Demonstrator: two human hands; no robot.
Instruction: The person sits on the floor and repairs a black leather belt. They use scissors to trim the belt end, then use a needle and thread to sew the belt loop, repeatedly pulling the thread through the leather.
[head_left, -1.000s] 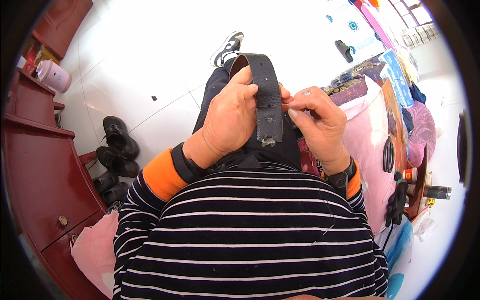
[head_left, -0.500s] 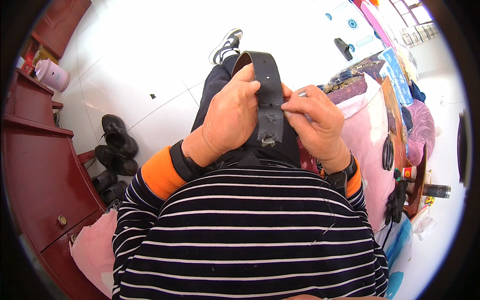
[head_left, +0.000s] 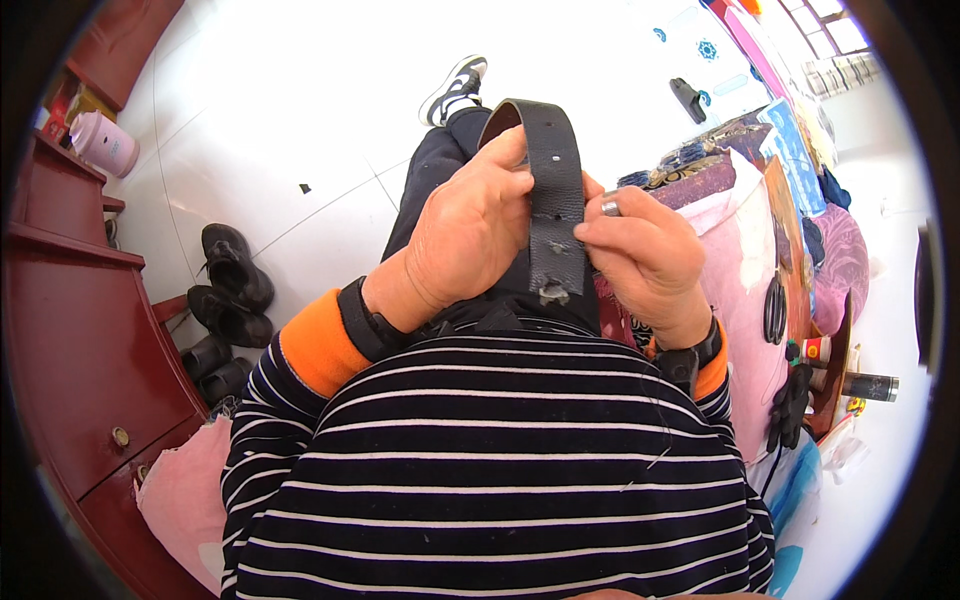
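A wide black leather belt [head_left: 555, 185] with a brown underside bends over in a loop above my lap. Several holes run down its length, and its near end is torn, with pale frayed material around the lowest hole. My left hand [head_left: 465, 235] is closed on the belt's left side, the thumb against its edge and the fingers partly behind it. On the opposite edge my right hand [head_left: 645, 250] pinches the strap between thumb and fingers, beside the middle holes. A silver ring shows on a right-hand finger. The fingertips behind the strap are hidden.
At the left stand a dark red cabinet [head_left: 95, 350], black shoes [head_left: 235, 285] and a pink bucket [head_left: 104, 143]. To my right lie a pink cloth [head_left: 735, 250], folded fabrics [head_left: 690, 180] and black-handled scissors [head_left: 774, 310]. A black glove [head_left: 790, 405] hangs near a dark cylinder [head_left: 870, 386].
The belt has shifted slightly to the right and its near end has moved down a little. Both hands moved with it, keeping their hold.
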